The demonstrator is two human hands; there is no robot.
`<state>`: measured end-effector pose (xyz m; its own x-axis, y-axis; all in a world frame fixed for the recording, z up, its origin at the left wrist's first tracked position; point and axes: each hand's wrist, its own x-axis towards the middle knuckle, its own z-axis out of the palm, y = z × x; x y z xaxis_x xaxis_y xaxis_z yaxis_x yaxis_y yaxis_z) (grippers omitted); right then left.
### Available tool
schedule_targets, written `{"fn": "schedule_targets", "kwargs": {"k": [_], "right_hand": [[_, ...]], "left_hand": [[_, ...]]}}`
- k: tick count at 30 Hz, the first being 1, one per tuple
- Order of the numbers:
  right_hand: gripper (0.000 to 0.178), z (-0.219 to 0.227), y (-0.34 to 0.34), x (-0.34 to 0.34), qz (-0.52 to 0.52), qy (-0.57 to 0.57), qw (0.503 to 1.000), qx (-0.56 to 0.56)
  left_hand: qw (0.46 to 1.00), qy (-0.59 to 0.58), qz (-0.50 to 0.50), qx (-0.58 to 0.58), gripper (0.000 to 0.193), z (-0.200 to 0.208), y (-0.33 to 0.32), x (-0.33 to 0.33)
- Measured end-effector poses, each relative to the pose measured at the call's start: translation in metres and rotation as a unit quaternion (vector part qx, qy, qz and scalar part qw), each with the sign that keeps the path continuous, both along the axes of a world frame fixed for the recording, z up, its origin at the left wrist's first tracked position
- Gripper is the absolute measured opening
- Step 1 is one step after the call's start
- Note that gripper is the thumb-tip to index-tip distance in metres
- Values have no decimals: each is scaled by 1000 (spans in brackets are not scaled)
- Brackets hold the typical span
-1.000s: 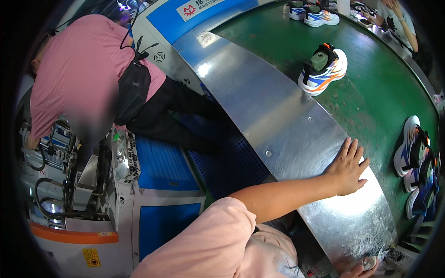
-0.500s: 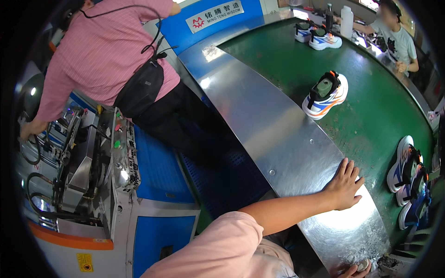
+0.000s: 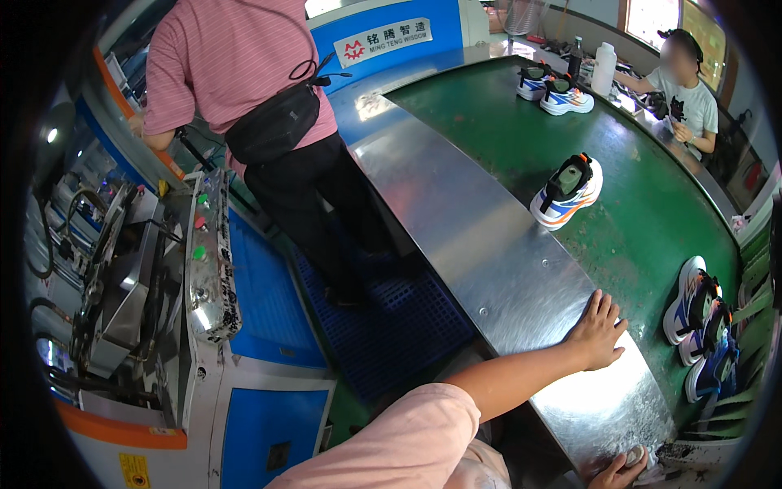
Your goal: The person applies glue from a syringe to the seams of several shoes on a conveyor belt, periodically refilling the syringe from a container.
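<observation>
My left hand (image 3: 599, 332) lies flat on the brushed metal ledge (image 3: 456, 212), fingers spread, with nothing in it. At the bottom right my right hand (image 3: 617, 474) curls around a small pale, rounded piece (image 3: 634, 456) whose kind I cannot make out; part of that hand is cut off by the frame's edge. Beyond the ledge, a single white, blue and orange sneaker (image 3: 568, 196) stands on the green conveyor belt (image 3: 643, 220). Several more sneakers (image 3: 692, 308) lie close together at the right, past my left hand.
A machine (image 3: 130, 285) with a button panel (image 3: 208, 261) stands on the left. Beside it, a person in a pink shirt (image 3: 232, 73) stands by a blue grated platform (image 3: 391, 334). Farther off are two sneakers (image 3: 566, 98), a white bottle (image 3: 604, 68) and a seated person (image 3: 688, 106).
The view has shifted slightly. The person in pink has straightened and drawn an arm back from the machine. My left hand stays on the ledge; my right still holds the pale piece.
</observation>
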<state>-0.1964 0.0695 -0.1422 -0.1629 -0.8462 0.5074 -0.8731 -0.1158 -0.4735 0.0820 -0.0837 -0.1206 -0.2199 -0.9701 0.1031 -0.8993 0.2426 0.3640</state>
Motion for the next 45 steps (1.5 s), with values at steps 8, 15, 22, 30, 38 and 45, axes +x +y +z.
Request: {"fn": "schedule_targets", "kwargs": {"k": [8, 15, 22, 30, 38, 45], "right_hand": [[63, 3, 0, 7, 15, -14, 1000, -9], [65, 6, 1, 10, 20, -60, 998, 6], [64, -4, -1, 8, 39, -104, 994, -10], [64, 1, -2, 12, 39, -116, 992, -8], [61, 5, 1, 20, 43, -169, 984, 19], [59, 8, -2, 12, 25, -129, 991, 31]], "left_hand": [[1000, 1, 1, 2, 59, 1, 0, 3], [1000, 3, -1, -4, 59, 1, -4, 3], [950, 292, 45, -98, 55, -21, -25, 18], [822, 258, 364, -354, 85, 5, -104, 130], [744, 571, 328, -113, 76, -40, -150, 223], [776, 564, 274, -73, 55, -12, -158, 206]]}}
